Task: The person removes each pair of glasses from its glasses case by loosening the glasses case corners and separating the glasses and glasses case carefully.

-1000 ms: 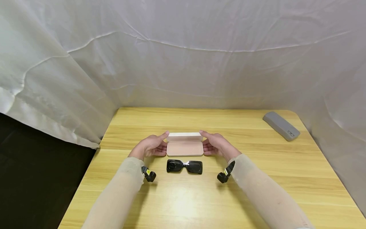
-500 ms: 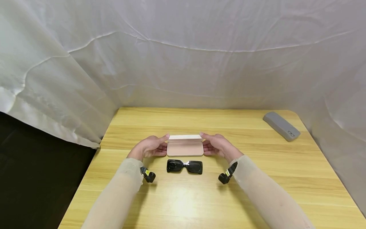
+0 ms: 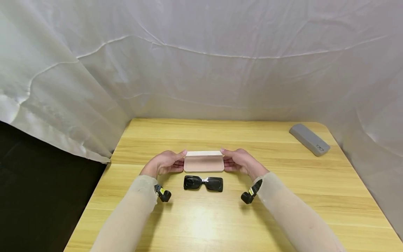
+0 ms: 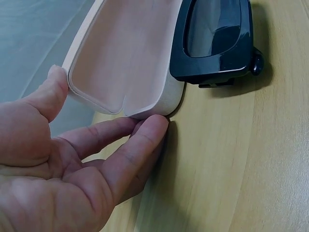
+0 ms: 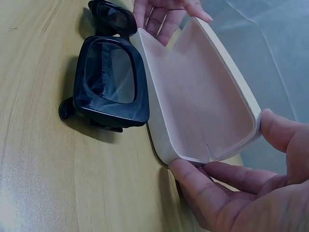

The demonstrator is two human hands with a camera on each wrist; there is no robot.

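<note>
Head view: lid of the case sinks lower between both hands.
Left hand and right hand pinch its ends with curled fingers; sunglasses lie just before the case, outside it.

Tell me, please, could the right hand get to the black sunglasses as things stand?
Probably yes. The sunglasses lie bare on the table just in front of the pink case, with nothing over them. The right hand is busy at the case's end, so it must let go first.
</note>
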